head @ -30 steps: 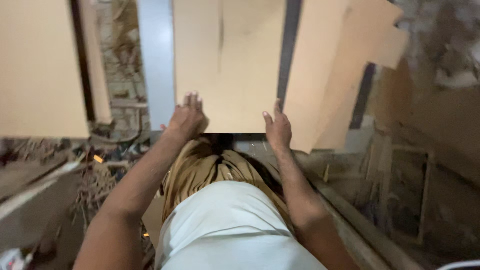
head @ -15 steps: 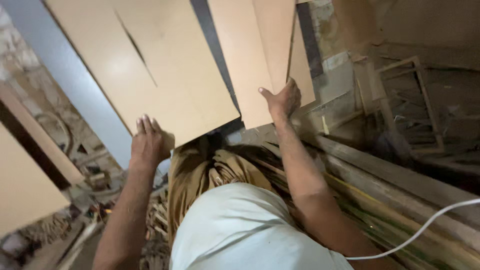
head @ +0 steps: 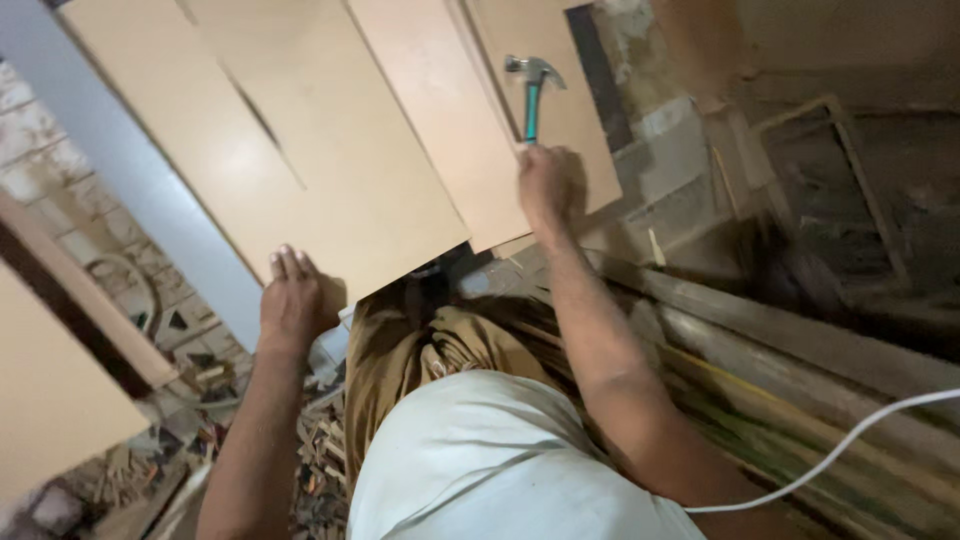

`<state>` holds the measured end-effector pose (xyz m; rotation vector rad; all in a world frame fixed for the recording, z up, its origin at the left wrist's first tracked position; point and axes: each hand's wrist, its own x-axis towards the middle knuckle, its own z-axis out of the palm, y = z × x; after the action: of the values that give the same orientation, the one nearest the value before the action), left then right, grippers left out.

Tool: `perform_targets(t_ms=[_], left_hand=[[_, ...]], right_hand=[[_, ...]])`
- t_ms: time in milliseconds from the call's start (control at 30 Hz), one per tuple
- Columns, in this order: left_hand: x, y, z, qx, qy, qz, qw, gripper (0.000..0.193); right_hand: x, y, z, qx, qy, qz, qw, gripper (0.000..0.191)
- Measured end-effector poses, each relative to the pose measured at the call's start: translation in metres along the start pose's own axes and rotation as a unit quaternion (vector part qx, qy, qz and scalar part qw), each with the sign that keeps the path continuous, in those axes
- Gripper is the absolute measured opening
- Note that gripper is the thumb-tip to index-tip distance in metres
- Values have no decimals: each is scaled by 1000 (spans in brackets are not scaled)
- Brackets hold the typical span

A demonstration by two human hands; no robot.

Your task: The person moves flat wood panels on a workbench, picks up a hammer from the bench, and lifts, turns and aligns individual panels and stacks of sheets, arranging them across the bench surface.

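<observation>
The right hand (head: 545, 180), in the upper middle of the frame, is closed around the handle of a claw hammer (head: 532, 90). The hammer stands nearly upright above the fist, its steel head at the top and its teal grip running down into the palm. It shows against the narrow tan board (head: 545, 120) at the top right of centre, though whether the head touches that board is hard to judge from this angle.

The left hand (head: 293, 300), at the lower left of centre, lies flat and open, fingers stretched together, pressing on the lower corner of the large tan board (head: 290, 150) that fills the upper left of the frame. A dark slot cuts diagonally across this board. Between the two boards lies another long tan panel (head: 440, 130), overlapping them.

Below the hands, the person's white shirt (head: 480, 460) and patterned brown cloth (head: 420, 340) fill the lower middle. Wood scraps (head: 320, 450) litter the floor at the lower left, and a white cable (head: 850, 440) curves across the lower right over rough timber beams (head: 780, 340).
</observation>
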<state>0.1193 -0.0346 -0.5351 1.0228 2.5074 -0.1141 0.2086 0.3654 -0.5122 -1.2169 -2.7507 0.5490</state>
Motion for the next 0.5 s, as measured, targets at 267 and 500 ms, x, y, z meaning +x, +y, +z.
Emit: perform_targets(t_ms=[267, 500], left_hand=[[-2, -22, 28, 25, 44, -17, 999, 63], [-2, -20, 40, -38, 9, -65, 997, 60]], right_hand=[[16, -11, 1, 79, -143, 98, 982, 46], [44, 22, 1, -94, -77, 17, 992, 31]])
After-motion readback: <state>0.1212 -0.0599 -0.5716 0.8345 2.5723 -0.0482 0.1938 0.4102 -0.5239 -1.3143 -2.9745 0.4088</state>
